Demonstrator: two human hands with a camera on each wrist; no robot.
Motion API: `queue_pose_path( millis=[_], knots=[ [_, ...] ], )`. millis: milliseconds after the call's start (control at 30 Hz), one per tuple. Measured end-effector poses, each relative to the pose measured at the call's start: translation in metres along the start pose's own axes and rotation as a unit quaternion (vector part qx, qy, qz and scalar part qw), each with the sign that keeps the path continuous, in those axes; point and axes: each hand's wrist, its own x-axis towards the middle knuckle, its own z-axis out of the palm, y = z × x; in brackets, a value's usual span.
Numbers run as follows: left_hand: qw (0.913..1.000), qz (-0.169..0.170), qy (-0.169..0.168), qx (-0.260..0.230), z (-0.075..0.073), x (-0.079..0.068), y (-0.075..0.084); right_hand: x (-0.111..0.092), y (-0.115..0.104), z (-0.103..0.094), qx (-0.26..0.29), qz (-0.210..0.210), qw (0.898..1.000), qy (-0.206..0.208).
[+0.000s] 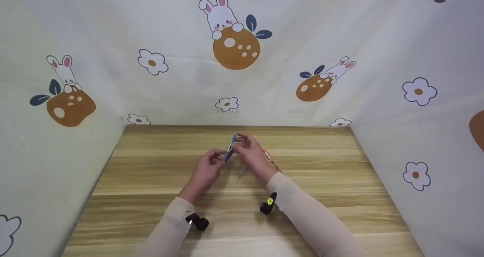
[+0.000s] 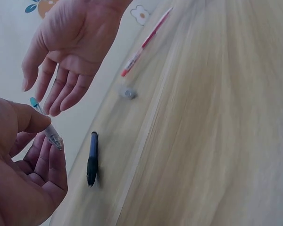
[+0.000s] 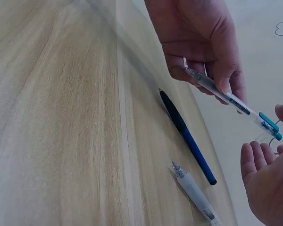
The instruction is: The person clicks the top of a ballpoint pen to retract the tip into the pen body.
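Observation:
A clear pen with a teal clip (image 3: 233,101) is pinched between the thumb and fingers of my left hand (image 1: 206,170), its tip toward that hand's side. My right hand (image 1: 250,153) is at the pen's teal end, fingers relaxed and only loosely bent, thumb apart from them. Below the hands, a blue pen with a dark grip (image 3: 192,148) lies on the wooden table. Beside it is a white pen (image 3: 194,190), partly cut off at the right wrist view's lower edge.
A red-orange pen (image 2: 144,44) lies on the table (image 1: 151,196), partly behind the right wrist in the head view. A pale cloth printed with rabbits and oranges (image 1: 174,86) rises along the table's back and sides. Each sleeve carries a small black wrist camera (image 1: 267,206).

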Motion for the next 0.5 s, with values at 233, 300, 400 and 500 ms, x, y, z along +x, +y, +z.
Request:
queue_pose_path(
  millis=[233, 300, 400, 500],
  knots=[
    [0.9998, 0.006, -0.008, -0.018, 0.015, -0.001, 0.003, -0.007, -0.009, -0.009, 0.015, 0.021, 1.000, 0.014],
    [0.9997, 0.009, -0.008, -0.022, 0.020, -0.001, 0.003, -0.009, -0.011, -0.012, 0.016, 0.025, 0.999, 0.015],
    [0.9994, 0.013, -0.008, -0.031, 0.027, -0.002, 0.005, -0.010, -0.011, -0.016, 0.022, 0.026, 0.999, 0.016],
    [0.9990, 0.015, -0.008, -0.042, 0.034, -0.002, 0.006, -0.012, -0.012, -0.019, 0.028, 0.022, 0.999, 0.022]
  ],
)
